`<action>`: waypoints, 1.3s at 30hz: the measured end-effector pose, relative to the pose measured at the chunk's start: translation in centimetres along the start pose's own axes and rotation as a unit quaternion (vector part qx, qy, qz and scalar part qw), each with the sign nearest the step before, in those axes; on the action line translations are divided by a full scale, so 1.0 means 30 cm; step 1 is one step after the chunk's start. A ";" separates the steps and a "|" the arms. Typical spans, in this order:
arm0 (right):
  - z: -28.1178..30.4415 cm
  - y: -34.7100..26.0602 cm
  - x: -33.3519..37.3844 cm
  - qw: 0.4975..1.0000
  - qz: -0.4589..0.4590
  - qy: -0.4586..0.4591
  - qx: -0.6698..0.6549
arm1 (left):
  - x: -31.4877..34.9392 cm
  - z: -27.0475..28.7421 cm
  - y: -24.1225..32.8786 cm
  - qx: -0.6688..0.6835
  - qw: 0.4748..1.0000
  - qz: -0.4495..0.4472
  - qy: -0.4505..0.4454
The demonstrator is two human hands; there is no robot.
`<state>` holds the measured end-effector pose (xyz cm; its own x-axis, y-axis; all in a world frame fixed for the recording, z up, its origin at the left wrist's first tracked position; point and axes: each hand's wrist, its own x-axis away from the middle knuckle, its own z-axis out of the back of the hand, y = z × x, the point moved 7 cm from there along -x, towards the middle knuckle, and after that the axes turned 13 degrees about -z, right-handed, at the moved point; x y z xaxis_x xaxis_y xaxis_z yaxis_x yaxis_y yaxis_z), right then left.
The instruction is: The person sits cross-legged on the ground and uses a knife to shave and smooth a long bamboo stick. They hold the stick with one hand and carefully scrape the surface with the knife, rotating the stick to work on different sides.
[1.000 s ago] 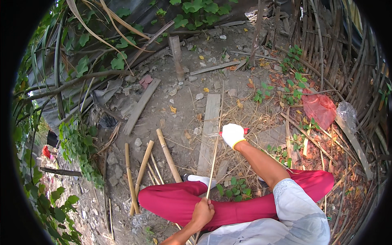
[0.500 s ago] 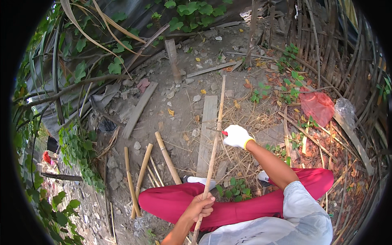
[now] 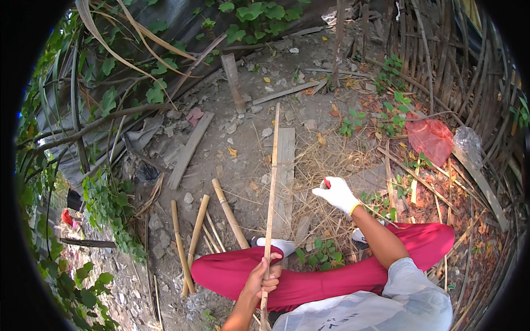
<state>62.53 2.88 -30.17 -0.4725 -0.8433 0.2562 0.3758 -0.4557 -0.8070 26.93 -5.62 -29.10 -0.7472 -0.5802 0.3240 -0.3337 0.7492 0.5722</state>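
My bare left hand (image 3: 261, 280) is closed around the lower part of a long, slender bamboo strip (image 3: 272, 187) near my left knee. The strip points away from me, its far end above the ground past a flat board (image 3: 285, 160). In a white glove, my right hand (image 3: 339, 196) is closed on a small red-handled knife (image 3: 327, 183), of which only a bit of red handle shows; the blade is hard to make out. That hand is to the right of the strip, apart from it, over dry shavings (image 3: 317, 160).
Several bamboo pieces (image 3: 229, 212) lean or lie by my left knee. A narrow plank (image 3: 190, 150) rests farther left, and a short post (image 3: 233, 83) stands beyond. To the right are a red plastic bag (image 3: 429, 140) and a stick fence (image 3: 464, 66). Vines (image 3: 110, 209) crowd the left side.
The knife hand has moved right and slightly nearer, away from the bamboo strip. The strip's far end has swung left, while my left hand keeps its hold.
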 end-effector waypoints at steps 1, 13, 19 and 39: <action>-0.002 0.043 -0.017 1.000 0.001 0.008 -0.009 | 0.008 0.008 0.017 -0.038 0.999 -0.011 0.002; -0.057 0.723 -0.074 0.959 -0.217 0.067 0.167 | 0.218 -0.045 0.274 -0.402 0.886 -0.149 0.175; -0.095 0.801 -0.083 0.961 -0.223 0.158 -0.041 | 0.291 -0.045 0.340 -0.533 0.784 -0.214 0.235; 1.523 1.313 0.876 0.785 -0.299 0.515 0.171 | 0.388 -0.053 0.701 -0.598 0.700 -0.213 0.328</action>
<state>101.34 -50.25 -30.90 -0.9738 0.1474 -0.1733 -0.0492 -0.8802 -0.4721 12.13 2.88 -12.10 -0.1705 -0.9852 -0.0167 0.5667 -0.1120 0.8163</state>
